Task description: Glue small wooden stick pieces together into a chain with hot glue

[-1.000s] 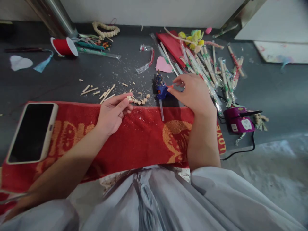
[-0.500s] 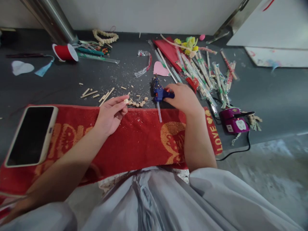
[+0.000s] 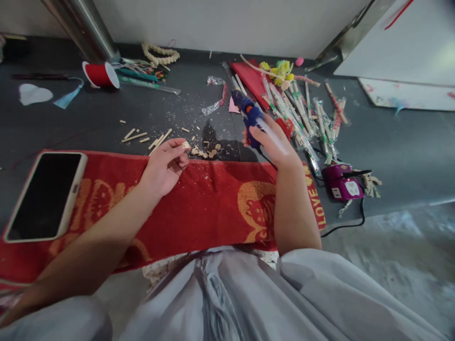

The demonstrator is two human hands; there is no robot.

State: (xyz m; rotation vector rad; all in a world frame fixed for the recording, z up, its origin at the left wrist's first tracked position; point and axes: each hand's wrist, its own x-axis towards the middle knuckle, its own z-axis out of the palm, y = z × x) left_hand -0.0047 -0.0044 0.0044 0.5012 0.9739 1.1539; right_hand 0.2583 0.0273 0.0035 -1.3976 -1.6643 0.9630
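Raised above the table, a blue hot glue gun is gripped by its handle in my right hand. Its nozzle points up and to the left, and a clear glue stick sticks out of its back. My left hand pinches a small pale wooden piece between thumb and fingertips; its exact shape is too small to tell. Just right of those fingertips lies a row of small wooden pieces at the edge of the red towel. Short wooden sticks are scattered beyond my left hand.
A phone rests on the towel's left end. Wrapped chopsticks are heaped at the right, near a purple power socket with a black cord. Further back are a red ribbon spool and a pale wooden chain.
My right hand has lifted the glue gun off the table and tilted it, its glue stick now pointing back over my wrist. My left hand keeps its pinch almost in place.
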